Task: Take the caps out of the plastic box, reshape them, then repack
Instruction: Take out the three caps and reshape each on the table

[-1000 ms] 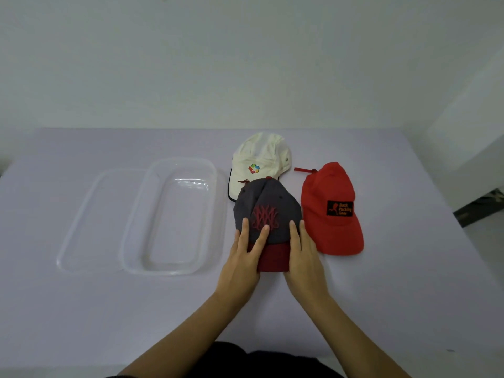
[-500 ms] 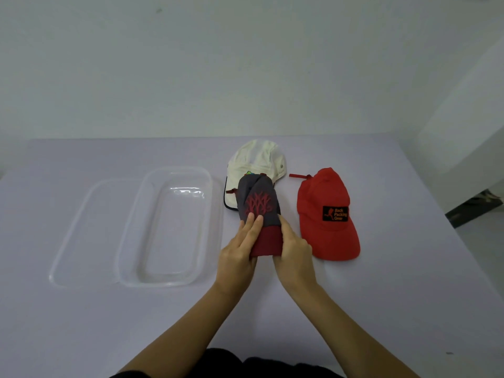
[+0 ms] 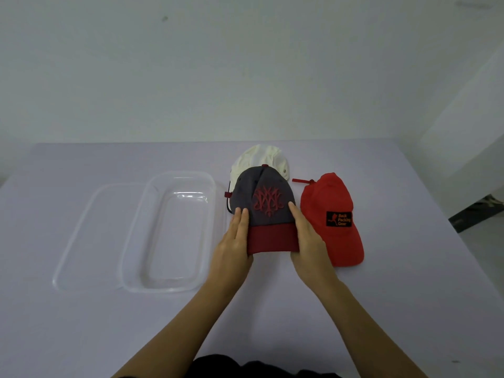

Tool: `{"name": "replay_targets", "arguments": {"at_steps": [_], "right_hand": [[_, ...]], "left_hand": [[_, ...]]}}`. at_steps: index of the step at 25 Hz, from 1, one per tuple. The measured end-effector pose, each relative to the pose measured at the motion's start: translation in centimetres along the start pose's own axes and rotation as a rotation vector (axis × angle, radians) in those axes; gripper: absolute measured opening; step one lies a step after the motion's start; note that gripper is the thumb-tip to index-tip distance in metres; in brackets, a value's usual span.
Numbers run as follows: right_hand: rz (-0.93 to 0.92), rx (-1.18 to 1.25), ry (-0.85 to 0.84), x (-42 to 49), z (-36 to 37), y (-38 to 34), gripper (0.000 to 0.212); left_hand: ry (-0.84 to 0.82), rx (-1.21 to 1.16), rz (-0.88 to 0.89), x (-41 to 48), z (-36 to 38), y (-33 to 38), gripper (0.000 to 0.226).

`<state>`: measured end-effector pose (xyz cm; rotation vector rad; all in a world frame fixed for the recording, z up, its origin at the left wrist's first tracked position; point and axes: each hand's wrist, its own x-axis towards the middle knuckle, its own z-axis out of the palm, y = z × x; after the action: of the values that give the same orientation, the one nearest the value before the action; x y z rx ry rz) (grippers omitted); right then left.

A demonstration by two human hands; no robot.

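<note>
Grey cap (image 3: 263,203) sits at the worktop (image 3: 381,309) centre, between plastic box (image 3: 163,287) and red cap (image 3: 327,197), overlapping the white cap (image 3: 259,156) toward the far edge. My left hand (image 3: 234,242) and right hand (image 3: 308,238) press its sides with straight fingers (image 3: 242,221); I should push evenly, rounding the crown without creasing.

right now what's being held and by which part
The grey cap, between left hand and right hand, straight fingers pressed against the brim's two sides; thumbs hidden.
</note>
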<state>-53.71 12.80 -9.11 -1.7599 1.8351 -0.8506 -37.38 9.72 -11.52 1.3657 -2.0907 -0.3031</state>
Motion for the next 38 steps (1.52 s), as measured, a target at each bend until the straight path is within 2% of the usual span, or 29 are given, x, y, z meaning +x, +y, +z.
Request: {"name": "replay_targets", "arguments": {"at_steps": [2,5,6,8,11,14,16,18,21,23,26,29,31,33,36,38], "right_hand": [[0.009,-0.016,0.003,-0.2,-0.2,-0.2,0.082],[-0.028,-0.131,-0.004,-0.8,-0.4,-1.2,0.081],[-0.043,-0.159,0.007,-0.9,-0.3,-1.5,0.082],[-0.054,-0.191,0.043,-1.1,0.1,-1.7,0.085],[-0.047,-0.056,0.058,-1.4,1.0,-2.2,0.083],[-0.019,0.193,0.009,-1.8,2.0,-3.1,0.077],[-0.045,0.177,0.029,-1.7,1.4,-2.7,0.076],[-0.077,0.108,0.079,-1.3,0.2,-1.7,0.078],[-0.037,-0.030,0.086,-1.2,-0.5,-1.4,0.083],[-0.053,-0.157,0.130,-1.4,0.0,-1.9,0.085],[-0.087,-0.213,0.267,-1.6,0.5,-1.8,0.075],[-0.035,-0.084,0.318,-1.8,0.7,-2.9,0.056],[-0.009,0.003,0.334,-1.8,0.7,-3.4,0.049],[-0.045,-0.035,0.334,-1.6,0.5,-3.3,0.053],[-0.082,-0.060,0.301,-1.7,0.4,-2.3,0.069],[-0.097,-0.062,0.246,-2.0,0.3,-1.4,0.085]], "left_hand": [[-0.007,0.002,-0.070,0.1,-0.2,0.4,0.080],[-0.010,0.062,0.030,-0.2,0.2,0.8,0.080],[-0.018,0.018,0.032,-0.2,0.3,1.0,0.078],[-0.064,-0.162,-0.106,0.3,-0.3,1.7,0.072],[-0.102,-0.547,-0.295,0.5,-1.0,3.0,0.046],[-0.095,-0.633,-0.340,0.1,-0.3,3.5,0.042],[-0.115,-0.685,-0.352,-0.3,-0.4,3.1,0.046],[-0.141,-0.659,-0.328,-0.2,-1.0,2.1,0.055],[-0.177,-0.408,-0.204,-0.3,-1.8,1.4,0.071],[-0.107,-0.315,-0.088,-0.3,-2.2,1.8,0.078],[0.056,-0.184,0.094,-0.4,-2.1,1.8,0.065],[0.171,-0.316,0.042,-0.4,-1.6,2.6,0.049],[0.196,-0.438,-0.012,-0.4,-1.4,3.2,0.047],[0.185,-0.407,0.031,-0.5,-1.3,3.1,0.047],[0.123,-0.219,0.139,-0.2,-1.3,1.8,0.051],[-0.047,-0.221,0.184,-0.2,-1.9,0.8,0.067]]}}
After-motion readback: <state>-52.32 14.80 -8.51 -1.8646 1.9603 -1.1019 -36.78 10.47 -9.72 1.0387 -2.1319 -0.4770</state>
